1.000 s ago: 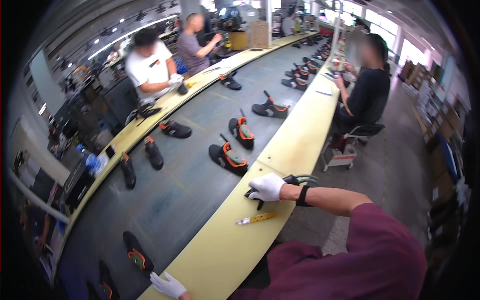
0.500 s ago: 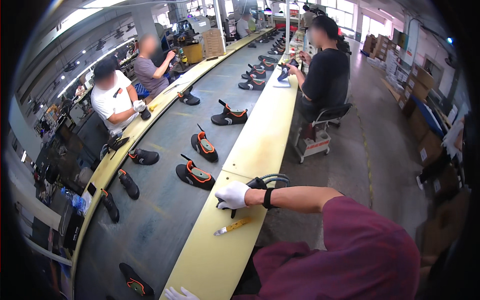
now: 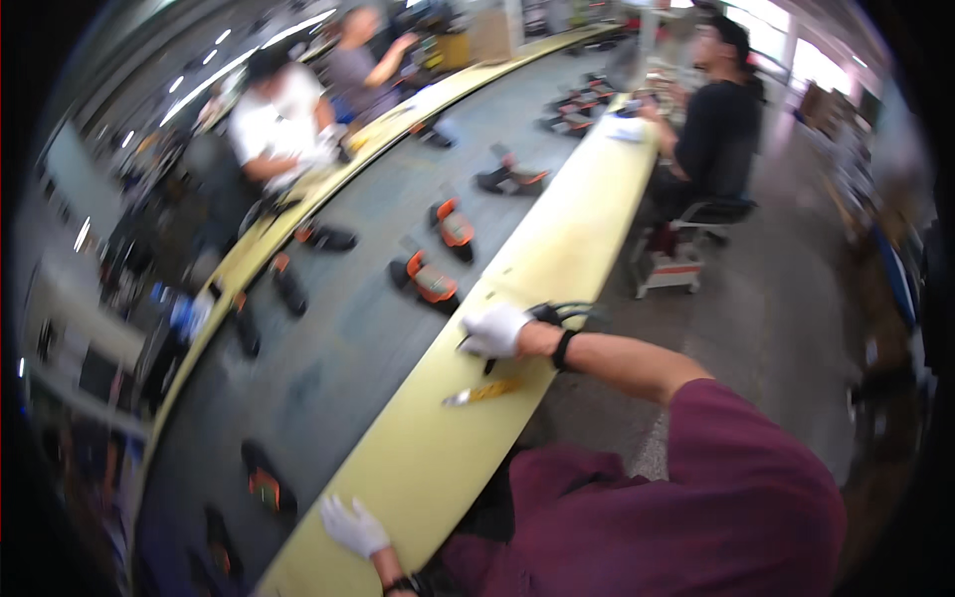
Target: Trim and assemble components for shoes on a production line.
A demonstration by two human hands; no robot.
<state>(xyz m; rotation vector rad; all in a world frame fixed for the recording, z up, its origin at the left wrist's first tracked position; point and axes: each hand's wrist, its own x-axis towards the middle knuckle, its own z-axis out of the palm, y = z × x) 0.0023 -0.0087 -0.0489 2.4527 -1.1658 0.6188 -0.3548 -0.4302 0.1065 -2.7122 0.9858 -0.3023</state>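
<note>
My right hand (image 3: 494, 330), in a white glove, is closed around a black handheld tool (image 3: 545, 313) with grey hoses or cables at its back. It rests on the pale yellow bench strip (image 3: 438, 428). Just nearer to me on the strip lies a yellow-handled utility knife (image 3: 484, 392). My left hand (image 3: 355, 527), also white-gloved, is at the strip's inner edge with fingers apart and nothing in them. Left of it on the grey conveyor sits a black shoe (image 3: 263, 480) with orange lining. Another orange-lined shoe (image 3: 430, 279) stands beyond my right hand.
The grey conveyor belt (image 3: 338, 348) curves away, carrying several more black shoes. Across it, a person in white (image 3: 279, 119) and a person in grey (image 3: 366, 60) work. At the right, a person in black (image 3: 711, 129) sits beside the strip, near a wheeled stool or cart (image 3: 668, 274).
The view has swung, so the scene sits further right and is blurred. My left hand has come further into view along the strip. My right hand keeps its grip on the black tool.
</note>
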